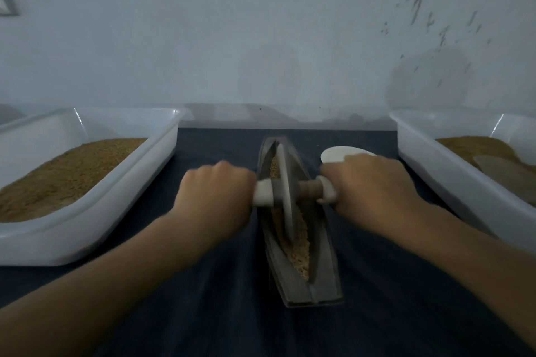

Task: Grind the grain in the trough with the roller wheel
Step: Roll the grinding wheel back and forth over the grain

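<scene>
While the wheel [285,211] stands on its edge in the trough [316,293], a person holds it from both sides. The left hand [214,194] is curled tight round the white handle [262,195] on the left side. The right hand [371,188] is curled round the other handle, past a short brown bar [310,188]. Both hands look a bit blurry.

The trough is long, grey and thin, like a little boat. It lies in the middle of a dark blue cloth [217,313] and points away from the person. The wheel sits in the far half of it. Some grain [298,255] lies in the slot of the trough, on the near side of the wheel and on the far side too.

A big white left tub [87,238] stands beside the trough, with a brown heap [66,174] in it. The right tub [435,171] holds brown stuff too, and a flat thing [504,174] lies in it; I cannot tell what it is. A white round thing [336,153] lies on the cloth just behind the right hand. A pale wall [261,38] is at the back.
</scene>
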